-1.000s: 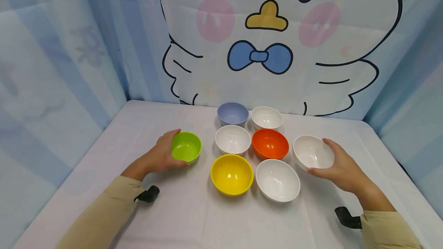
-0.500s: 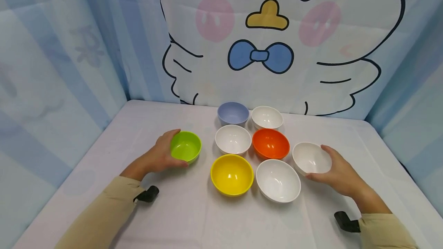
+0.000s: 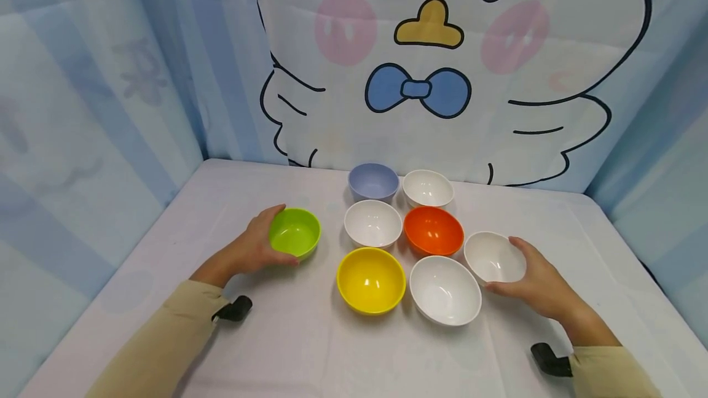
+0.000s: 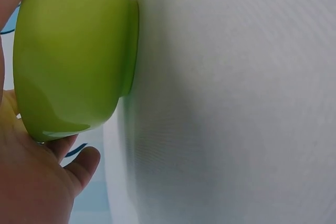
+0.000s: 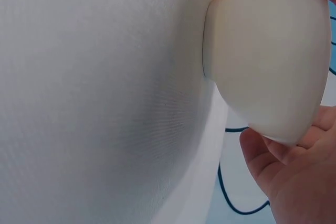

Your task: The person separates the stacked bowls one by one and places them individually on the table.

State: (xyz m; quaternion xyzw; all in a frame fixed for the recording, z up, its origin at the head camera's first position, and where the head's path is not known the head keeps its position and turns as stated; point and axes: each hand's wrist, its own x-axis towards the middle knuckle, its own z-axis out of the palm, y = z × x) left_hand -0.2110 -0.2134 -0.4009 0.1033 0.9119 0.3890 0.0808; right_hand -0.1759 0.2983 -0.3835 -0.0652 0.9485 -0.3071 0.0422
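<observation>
My left hand (image 3: 259, 244) grips a lime green bowl (image 3: 295, 233) by its side, thumb at the near rim and fingers round the far side. In the left wrist view the green bowl (image 4: 73, 56) stands upright, its foot close to the white cloth. On the right, my right hand (image 3: 539, 281) holds a white bowl (image 3: 495, 257) between thumb and fingers. The right wrist view shows that white bowl (image 5: 268, 56) from the side, its foot right at the cloth. This bowl lies just right of the orange bowl (image 3: 433, 230) and the near white bowl (image 3: 445, 290).
Between the hands, bowls stand in two columns. A periwinkle bowl (image 3: 373, 182), a middle white bowl (image 3: 373, 223) and a yellow bowl (image 3: 371, 280) form the left one. A far white bowl (image 3: 428, 188) heads the right one. A printed curtain (image 3: 409, 134) hangs behind the table.
My right hand has brought the white bowl down and toward me, slightly left, onto the cloth beside the orange bowl. The green bowl and my left hand have shifted very slightly left.
</observation>
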